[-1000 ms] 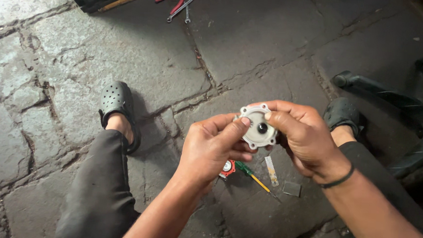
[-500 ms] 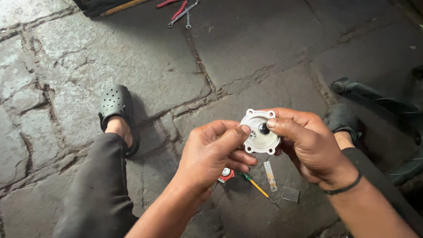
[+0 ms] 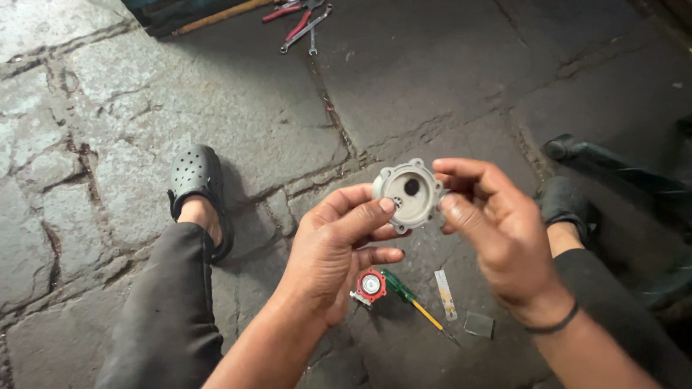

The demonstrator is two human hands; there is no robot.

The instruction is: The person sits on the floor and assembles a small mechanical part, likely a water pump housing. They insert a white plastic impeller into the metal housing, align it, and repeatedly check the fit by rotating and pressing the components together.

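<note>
Here both hands meet above the stone floor (image 3: pixel 447 73), forearms rising from the bottom edge and angling in toward each other. The left hand (image 3: pixel 335 253) is turned palm-up, its thumb and forefinger closed in a pinching grip on the lower left rim of a round grey housing (image 3: pixel 409 194). The right hand (image 3: pixel 494 230) comes in from the other side with its back toward the camera, fingers curled, its grip clamped on the housing's right rim, a dark band at the wrist. The housing is held between the two grips with its hollow face and central hole turned up toward the camera. Just below the left grip, on the floor, lie a small red round part (image 3: pixel 369 286), a green-handled screwdriver (image 3: pixel 408 298), a pale flat strip (image 3: pixel 445 294) and a small square piece (image 3: pixel 479 325). Well beyond both grips, at the top, lie pliers and spanners (image 3: pixel 301 18).
</note>
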